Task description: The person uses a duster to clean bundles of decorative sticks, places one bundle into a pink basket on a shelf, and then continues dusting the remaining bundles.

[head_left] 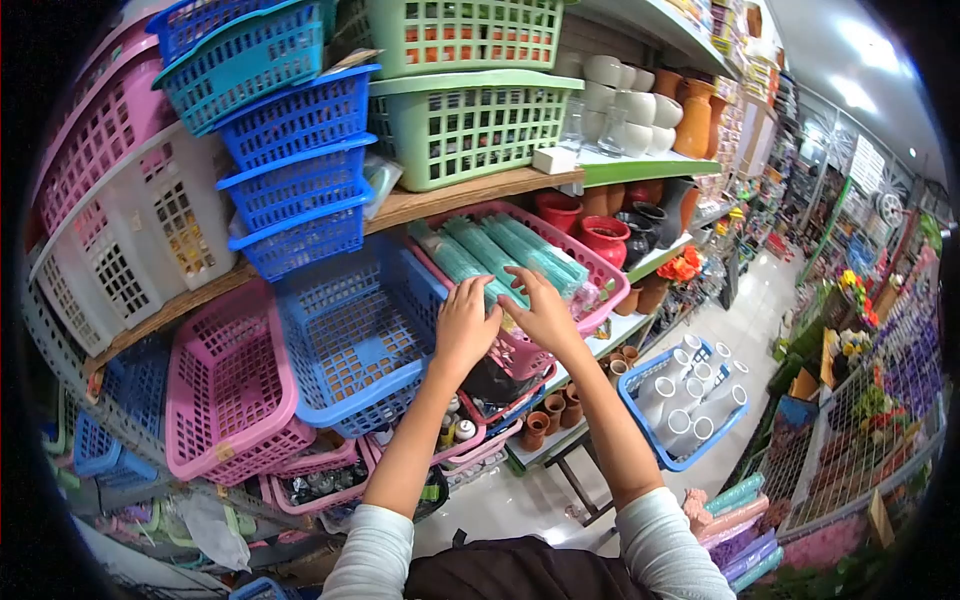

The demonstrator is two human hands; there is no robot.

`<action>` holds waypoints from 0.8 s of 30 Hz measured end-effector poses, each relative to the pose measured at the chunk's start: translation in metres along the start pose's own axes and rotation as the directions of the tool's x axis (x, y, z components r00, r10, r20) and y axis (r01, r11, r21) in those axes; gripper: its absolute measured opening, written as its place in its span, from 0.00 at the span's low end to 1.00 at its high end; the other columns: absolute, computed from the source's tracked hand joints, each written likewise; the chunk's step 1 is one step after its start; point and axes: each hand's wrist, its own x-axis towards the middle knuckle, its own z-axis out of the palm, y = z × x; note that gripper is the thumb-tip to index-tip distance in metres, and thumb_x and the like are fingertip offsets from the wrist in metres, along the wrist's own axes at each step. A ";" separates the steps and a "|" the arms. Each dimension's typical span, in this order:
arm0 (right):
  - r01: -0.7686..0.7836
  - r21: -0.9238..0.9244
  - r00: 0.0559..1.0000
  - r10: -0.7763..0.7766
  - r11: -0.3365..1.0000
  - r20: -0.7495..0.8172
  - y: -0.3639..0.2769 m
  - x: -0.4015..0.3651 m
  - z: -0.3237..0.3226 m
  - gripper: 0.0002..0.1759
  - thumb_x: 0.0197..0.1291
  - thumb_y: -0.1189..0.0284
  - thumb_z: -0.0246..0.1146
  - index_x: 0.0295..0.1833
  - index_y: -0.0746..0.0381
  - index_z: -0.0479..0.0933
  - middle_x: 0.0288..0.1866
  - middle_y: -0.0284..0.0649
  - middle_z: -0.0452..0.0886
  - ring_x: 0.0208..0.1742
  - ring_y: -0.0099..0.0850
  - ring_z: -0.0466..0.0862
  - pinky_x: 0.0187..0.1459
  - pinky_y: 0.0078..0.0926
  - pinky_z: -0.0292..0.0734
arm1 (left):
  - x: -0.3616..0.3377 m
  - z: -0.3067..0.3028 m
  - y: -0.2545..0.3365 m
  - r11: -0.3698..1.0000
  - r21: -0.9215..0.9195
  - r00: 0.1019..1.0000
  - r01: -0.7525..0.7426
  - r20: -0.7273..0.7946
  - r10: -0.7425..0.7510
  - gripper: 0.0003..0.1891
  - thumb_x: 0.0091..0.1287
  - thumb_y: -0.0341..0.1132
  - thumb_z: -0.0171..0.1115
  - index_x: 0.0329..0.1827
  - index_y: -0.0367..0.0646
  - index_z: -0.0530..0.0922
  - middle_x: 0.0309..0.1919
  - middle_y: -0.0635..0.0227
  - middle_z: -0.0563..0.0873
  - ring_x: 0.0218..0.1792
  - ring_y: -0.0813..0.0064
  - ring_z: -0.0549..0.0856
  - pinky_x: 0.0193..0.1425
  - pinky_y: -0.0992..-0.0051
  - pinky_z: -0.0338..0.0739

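Teal wrapped rolls (500, 250) lie in the pink basket (603, 268) at 12 o'clock from both hands, long axis 10 to 4 o'clock; left hand (465, 325) curls over their near ends, grasp unconfirmed, while right hand (545, 315), equally near, rests open-fingered against them.

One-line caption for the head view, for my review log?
The left hand and the right hand touch teal rolls in a pink basket.

Bright, even shop light from ceiling lamps (850, 90), heavy fisheye bending, black vignette at the corners.
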 end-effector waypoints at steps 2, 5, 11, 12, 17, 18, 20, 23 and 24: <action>-0.019 0.078 0.997 0.025 0.997 -0.076 -0.003 -0.020 -0.014 0.24 0.54 0.68 0.63 0.56 0.65 0.71 0.43 0.48 0.77 0.47 0.45 0.78 0.49 0.36 0.72 | -0.007 -0.002 0.026 0.989 -0.129 0.996 -0.075 -0.049 0.069 0.20 0.58 0.31 0.59 0.54 0.42 0.72 0.51 0.59 0.77 0.54 0.56 0.75 0.58 0.64 0.69; -0.125 0.213 0.984 0.148 0.969 -0.098 -0.005 -0.057 -0.039 0.22 0.56 0.70 0.62 0.56 0.66 0.71 0.43 0.48 0.78 0.46 0.40 0.79 0.49 0.32 0.72 | -0.020 0.002 0.061 0.959 -0.263 0.993 -0.106 0.020 0.115 0.19 0.58 0.31 0.58 0.53 0.41 0.73 0.50 0.58 0.78 0.54 0.56 0.76 0.57 0.64 0.69; -0.299 0.331 0.892 0.386 0.895 -0.237 0.002 -0.137 -0.086 0.20 0.59 0.72 0.61 0.57 0.64 0.71 0.41 0.42 0.81 0.37 0.26 0.80 0.37 0.23 0.76 | -0.054 0.049 0.116 0.841 -0.519 0.955 -0.153 0.143 0.262 0.14 0.59 0.30 0.58 0.49 0.39 0.75 0.45 0.57 0.80 0.49 0.56 0.79 0.53 0.65 0.72; -0.340 0.320 0.871 0.424 0.884 -0.246 0.004 -0.151 -0.094 0.20 0.59 0.72 0.60 0.57 0.64 0.71 0.41 0.40 0.80 0.39 0.25 0.80 0.39 0.22 0.76 | -0.059 0.057 0.126 0.827 -0.541 0.941 -0.152 0.178 0.289 0.14 0.59 0.30 0.58 0.49 0.40 0.75 0.45 0.58 0.80 0.49 0.57 0.79 0.52 0.65 0.72; -0.467 0.292 0.740 0.550 0.835 -0.387 0.022 -0.224 -0.128 0.19 0.59 0.74 0.60 0.57 0.63 0.71 0.40 0.38 0.80 0.40 0.23 0.79 0.39 0.20 0.76 | -0.088 0.099 0.174 0.770 -0.627 0.852 -0.119 0.334 0.404 0.15 0.59 0.31 0.59 0.49 0.40 0.76 0.44 0.59 0.81 0.49 0.58 0.79 0.51 0.65 0.72; -0.509 0.313 0.691 0.598 0.802 -0.407 0.022 -0.240 -0.135 0.19 0.59 0.75 0.61 0.57 0.62 0.72 0.40 0.38 0.80 0.39 0.22 0.79 0.37 0.19 0.76 | -0.094 0.107 0.184 0.747 -0.653 0.835 -0.124 0.338 0.435 0.15 0.59 0.31 0.59 0.50 0.40 0.76 0.45 0.59 0.81 0.49 0.59 0.79 0.51 0.66 0.73; -0.561 0.290 0.609 0.625 0.775 -0.488 0.026 -0.273 -0.147 0.19 0.59 0.75 0.61 0.56 0.62 0.72 0.39 0.37 0.80 0.38 0.22 0.79 0.36 0.19 0.75 | -0.109 0.125 0.202 0.696 -0.707 0.796 -0.128 0.346 0.498 0.15 0.59 0.31 0.60 0.50 0.40 0.76 0.45 0.59 0.81 0.48 0.59 0.79 0.51 0.67 0.73; -0.661 0.246 0.475 0.649 0.709 -0.594 0.016 -0.318 -0.166 0.19 0.58 0.73 0.61 0.55 0.65 0.72 0.38 0.40 0.80 0.36 0.25 0.79 0.34 0.22 0.75 | -0.133 0.146 0.230 0.634 -0.769 0.728 -0.084 0.387 0.566 0.15 0.59 0.33 0.59 0.49 0.42 0.76 0.43 0.61 0.81 0.47 0.60 0.79 0.51 0.66 0.73; -0.691 0.235 0.429 0.649 0.683 -0.628 0.011 -0.333 -0.172 0.19 0.59 0.73 0.61 0.55 0.65 0.72 0.38 0.41 0.80 0.35 0.25 0.79 0.34 0.22 0.75 | -0.141 0.152 0.240 0.610 -0.788 0.710 -0.076 0.387 0.588 0.14 0.60 0.34 0.59 0.49 0.42 0.76 0.42 0.61 0.81 0.47 0.60 0.80 0.50 0.66 0.73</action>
